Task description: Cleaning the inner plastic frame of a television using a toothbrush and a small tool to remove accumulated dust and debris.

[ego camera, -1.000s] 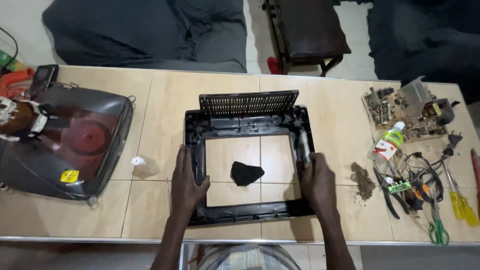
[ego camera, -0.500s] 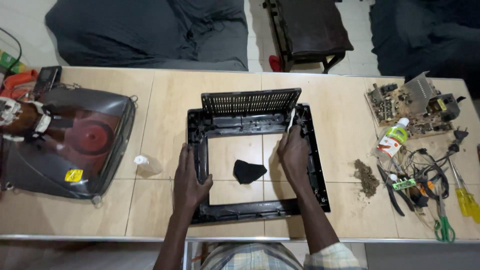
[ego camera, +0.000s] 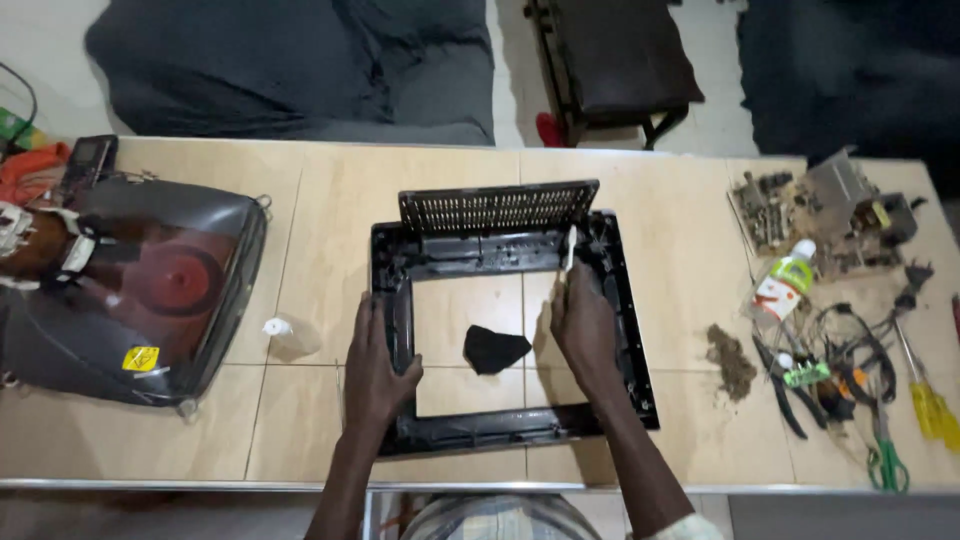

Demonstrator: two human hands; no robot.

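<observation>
Since the earlier frame, right hand (ego camera: 585, 325) has shifted from the frame's right rail to its upper inner corner; left hand (ego camera: 375, 370) is unchanged on the left rail.

Black rectangular plastic television front frame (ego camera: 625, 330) lies flat at mid-table, its slotted black grille panel (ego camera: 497, 207) standing tilted along the far edge. Left hand clasps the left rail, thumb hooked into the opening, fingers laid over the outer side. Right hand pinches a thin pale stick-like tool (ego camera: 569, 248), its tip against the frame's top right inner corner; whether brush or rod cannot be told. A crumpled black cloth (ego camera: 494, 349) rests on the table inside the opening, between the hands, touching neither.

Just left of the frame sits a small clear bottle with white cap (ego camera: 285, 335). Further left, a dark grey picture tube with reddish neck assembly (ego camera: 140, 285) lies face down. To the right: a small heap of brown dust (ego camera: 732, 360), a white bottle with green cap (ego camera: 785, 280), a circuit board (ego camera: 830, 205), black-handled pliers (ego camera: 780, 385), yellow-handled screwdrivers (ego camera: 930, 405). All rest on the tan tiled table (ego camera: 680, 230).
</observation>
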